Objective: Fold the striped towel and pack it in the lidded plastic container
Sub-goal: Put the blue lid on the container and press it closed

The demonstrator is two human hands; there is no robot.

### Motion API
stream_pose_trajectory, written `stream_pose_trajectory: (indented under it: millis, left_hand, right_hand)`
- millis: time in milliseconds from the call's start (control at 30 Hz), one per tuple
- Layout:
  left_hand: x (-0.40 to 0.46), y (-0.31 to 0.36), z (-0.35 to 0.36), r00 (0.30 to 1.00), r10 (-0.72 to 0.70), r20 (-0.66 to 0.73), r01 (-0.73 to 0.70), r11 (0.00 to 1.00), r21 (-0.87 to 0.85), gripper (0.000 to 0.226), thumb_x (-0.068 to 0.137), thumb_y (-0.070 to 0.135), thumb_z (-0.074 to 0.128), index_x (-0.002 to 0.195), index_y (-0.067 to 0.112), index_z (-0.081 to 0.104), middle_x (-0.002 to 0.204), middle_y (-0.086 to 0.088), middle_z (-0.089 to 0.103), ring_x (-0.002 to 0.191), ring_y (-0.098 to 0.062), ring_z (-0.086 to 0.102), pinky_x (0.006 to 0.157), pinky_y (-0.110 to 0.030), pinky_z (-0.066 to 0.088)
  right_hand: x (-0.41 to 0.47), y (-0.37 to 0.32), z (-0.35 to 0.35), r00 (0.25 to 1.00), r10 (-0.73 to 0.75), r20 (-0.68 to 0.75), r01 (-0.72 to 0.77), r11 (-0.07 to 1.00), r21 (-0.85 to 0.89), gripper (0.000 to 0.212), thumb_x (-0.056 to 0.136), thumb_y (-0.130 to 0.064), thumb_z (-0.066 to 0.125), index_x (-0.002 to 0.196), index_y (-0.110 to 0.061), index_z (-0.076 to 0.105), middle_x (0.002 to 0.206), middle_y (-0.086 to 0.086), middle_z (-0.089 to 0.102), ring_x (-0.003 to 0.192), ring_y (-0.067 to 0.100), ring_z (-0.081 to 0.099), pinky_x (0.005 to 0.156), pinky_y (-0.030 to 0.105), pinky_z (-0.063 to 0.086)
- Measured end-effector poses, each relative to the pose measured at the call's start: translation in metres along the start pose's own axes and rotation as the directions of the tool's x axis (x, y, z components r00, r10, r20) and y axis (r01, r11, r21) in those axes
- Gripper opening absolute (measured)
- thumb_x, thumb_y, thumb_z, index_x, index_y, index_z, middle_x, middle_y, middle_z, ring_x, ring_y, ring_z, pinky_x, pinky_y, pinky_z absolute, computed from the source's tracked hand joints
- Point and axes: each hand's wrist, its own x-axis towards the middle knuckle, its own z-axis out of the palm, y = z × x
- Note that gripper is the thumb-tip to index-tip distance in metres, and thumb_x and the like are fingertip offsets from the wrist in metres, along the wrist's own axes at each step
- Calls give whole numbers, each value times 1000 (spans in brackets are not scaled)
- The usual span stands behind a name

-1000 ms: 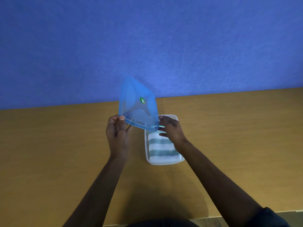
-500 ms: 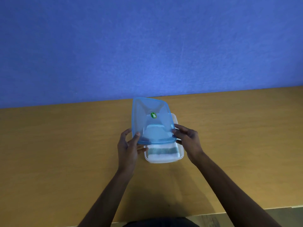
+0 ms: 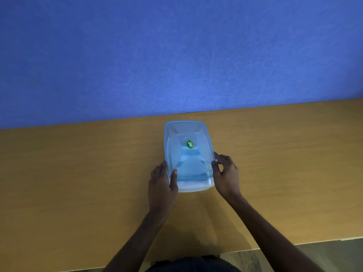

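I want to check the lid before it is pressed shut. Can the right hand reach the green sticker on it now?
Probably yes. The right hand holds the lid at its right edge, and nothing covers the sticker.

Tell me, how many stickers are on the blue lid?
1: a green sticker near the middle of the blue lid, which lies on the container between the left hand and right hand.
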Motion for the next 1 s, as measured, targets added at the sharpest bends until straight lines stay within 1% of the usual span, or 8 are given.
stream_pose_trajectory:
  millis: [100, 233, 400, 533, 633, 700, 867, 1000]
  left_hand:
    - [-1, -2, 2, 999, 1, 47, -5, 997, 83, 50, 100, 31, 44, 140, 0, 44, 141, -17, 51, 135, -31, 40, 110, -43, 37]
    - [-3, -6, 7, 993, -18, 120, 4, 993, 118, 55, 101, 35, 37, 147, 3, 34, 156, -12, 33, 146, -23, 27, 118, -34, 26]
    - [-5, -11, 12, 984, -28, 176, -9, 979, 202, 57, 102, 36, 34, 148, 3, 31, 156, -11, 33, 144, -23, 30, 115, -32, 27]
    - [-6, -9, 14, 982, -57, 182, 24, 984, 178, 56, 102, 35, 35, 148, 3, 31, 156, -12, 33, 142, -25, 35, 112, -34, 31]
    - [-6, -9, 14, 981, -73, 181, 44, 986, 161, 56, 101, 36, 36, 148, 5, 32, 156, -10, 33, 138, -27, 40, 108, -36, 37]
    - [-6, -10, 13, 981, -90, 171, 71, 991, 112, 53, 101, 35, 38, 145, 6, 37, 153, -9, 39, 134, -29, 45, 104, -38, 42]
    - [-7, -14, 17, 993, -73, 91, 87, 982, -168, 40, 97, 22, 52, 134, 7, 54, 129, -10, 62, 116, -27, 60, 97, -41, 48]
    - [-3, -14, 21, 968, -237, 78, 249, 893, -375, 39, 89, 16, 65, 127, 6, 60, 111, -14, 70, 99, -30, 66, 89, -44, 52]
  right_hand:
    - [0, 6, 3, 1000, 0, 0, 0, 998, -63, 36, 96, -14, 53, 131, -11, 60, 132, 5, 57, 114, 22, 58, 86, 24, 40]
    - [-2, 13, 6, 1000, 31, 3, -31, 997, -73, 36, 93, -10, 54, 128, -9, 62, 133, 7, 59, 118, 25, 58, 90, 25, 41]
    - [-5, 20, 6, 999, 31, 27, -29, 997, -67, 37, 93, -10, 54, 129, -9, 62, 131, 7, 61, 118, 24, 59, 93, 28, 44]
    - [-5, 20, 7, 999, 24, 38, -21, 998, -58, 38, 94, -11, 53, 132, -10, 60, 130, 8, 63, 115, 24, 62, 93, 40, 52]
    - [-6, 21, 8, 999, 36, 40, -33, 998, -57, 38, 94, -11, 52, 131, -11, 60, 127, 8, 64, 111, 25, 64, 89, 41, 53]
    - [-7, 23, 8, 998, 53, 43, -51, 998, -48, 37, 93, -11, 53, 130, -10, 61, 128, 7, 64, 109, 23, 65, 87, 39, 55]
    - [-6, 28, 7, 992, 99, 74, -101, 995, 15, 37, 93, -12, 55, 130, -12, 61, 128, 3, 64, 102, 15, 66, 82, 33, 56]
    - [-1, 27, 5, 991, 103, 80, -108, 993, 54, 35, 92, -11, 57, 126, -12, 63, 123, 3, 67, 91, 11, 67, 77, 28, 55]
